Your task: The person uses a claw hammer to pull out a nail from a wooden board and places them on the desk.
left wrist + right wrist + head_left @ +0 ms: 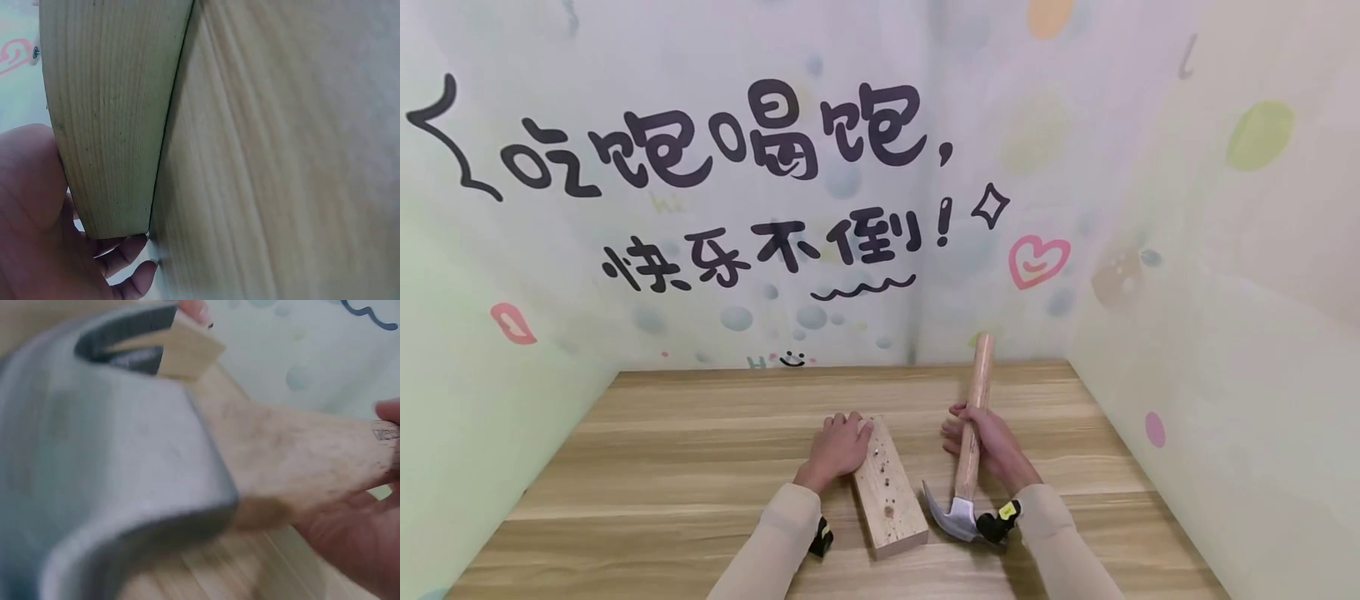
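Observation:
A pale wooden block [902, 523] lies lengthwise on the table, with several nails [886, 481] in its upper face. My left hand [838, 450] holds the block's far left corner; in the left wrist view its fingers [125, 253] curl round the end. To the right, my right hand [997, 443] grips a claw hammer [982, 375] partway along its wooden handle. The handle's butt points away from me, and the metal head [958, 518] is at the near end, claw toward the block. Close up in the right wrist view, the hammer head [125, 450] looms large and blurred.
The wood-grain table [662, 467] is bounded by a printed back wall [737, 325] and a side wall [1225, 350] on the right. Black devices with yellow marks, such as the right one [997, 523], sit at both wrists.

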{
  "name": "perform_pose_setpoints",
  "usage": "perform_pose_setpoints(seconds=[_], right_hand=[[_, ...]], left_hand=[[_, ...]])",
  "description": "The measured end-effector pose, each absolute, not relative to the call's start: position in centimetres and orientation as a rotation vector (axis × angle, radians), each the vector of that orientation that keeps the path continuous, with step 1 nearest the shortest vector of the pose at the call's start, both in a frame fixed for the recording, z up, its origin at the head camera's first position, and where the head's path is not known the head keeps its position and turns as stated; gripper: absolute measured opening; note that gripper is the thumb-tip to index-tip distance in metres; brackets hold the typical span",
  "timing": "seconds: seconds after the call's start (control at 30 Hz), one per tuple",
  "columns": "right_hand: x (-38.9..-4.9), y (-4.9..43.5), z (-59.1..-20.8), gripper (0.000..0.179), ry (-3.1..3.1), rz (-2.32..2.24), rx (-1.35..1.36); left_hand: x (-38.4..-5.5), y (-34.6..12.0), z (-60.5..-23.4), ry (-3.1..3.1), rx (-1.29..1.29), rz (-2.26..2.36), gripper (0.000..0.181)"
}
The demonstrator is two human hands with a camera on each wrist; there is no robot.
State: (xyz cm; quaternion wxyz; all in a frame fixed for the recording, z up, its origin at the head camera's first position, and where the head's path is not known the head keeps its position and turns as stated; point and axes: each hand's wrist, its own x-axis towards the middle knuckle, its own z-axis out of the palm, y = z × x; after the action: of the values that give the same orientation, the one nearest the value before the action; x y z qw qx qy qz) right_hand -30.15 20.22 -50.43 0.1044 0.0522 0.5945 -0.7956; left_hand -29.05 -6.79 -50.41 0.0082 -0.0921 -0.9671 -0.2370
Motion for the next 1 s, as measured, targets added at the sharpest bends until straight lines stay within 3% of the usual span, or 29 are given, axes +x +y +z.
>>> perform_pose_setpoints(seconds=[0.3,0.53,0.73,1.0], right_hand=[[-29.1,19.2,-49.1,0.005,1.544,-2.493,-0.075],[-28.3,19.6,-48.4,0.002,1.475,-2.519,-0.194],[-27.7,19.9,-47.9,0.03,1.377,-2.496,-0.416],[-26.5,19.6,-45.9,0.042,1.455,-2.395,-0.567]], left_hand=[[-28.9,-6.5,-50.2,-2.98,-0.352,-0.843,0.041],[-28.9,-6.4,-50.3,-2.999,-0.301,-0.848,0.043],[-28.7,-6.5,-50.2,-3.008,-0.28,-0.838,0.045],[-28.8,-6.3,-50.6,-3.02,-0.25,-0.752,0.049]])
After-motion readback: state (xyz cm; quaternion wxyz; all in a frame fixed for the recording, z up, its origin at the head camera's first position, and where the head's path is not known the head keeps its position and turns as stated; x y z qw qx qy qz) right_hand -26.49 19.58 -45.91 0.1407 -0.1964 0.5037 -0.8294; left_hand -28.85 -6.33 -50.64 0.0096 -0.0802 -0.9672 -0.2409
